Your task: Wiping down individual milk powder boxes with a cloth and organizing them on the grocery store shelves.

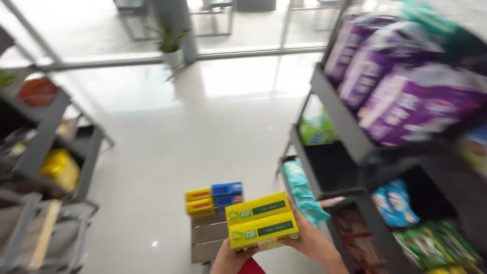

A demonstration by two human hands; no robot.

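Hands first: the right hand (310, 238) wraps the right end of two stacked yellow boxes (261, 221), fingers curled shut along the side and underneath, while the left hand (231, 256) closes on the near lower corner from below, only its top showing at the frame's bottom edge. The stack sits at about six o'clock in the head view, level but angled slightly, upper box resting flush on the lower. To carry such a pair well, I judge that both palms should stay under the bottom box and the thumbs press lightly on top, so that the upper one cannot slide off. Just beyond, toward eleven o'clock of the hands, yellow and blue packets (214, 199) lie on a slatted wooden crate (209, 237), close to the stack but apart from it. At three o'clock a grey shelf rack (335, 109) holds purple packs (401, 96) above and teal and green packets lower down. At nine o'clock stands another rack (48, 127); a potted plant (171, 48) sits at twelve.
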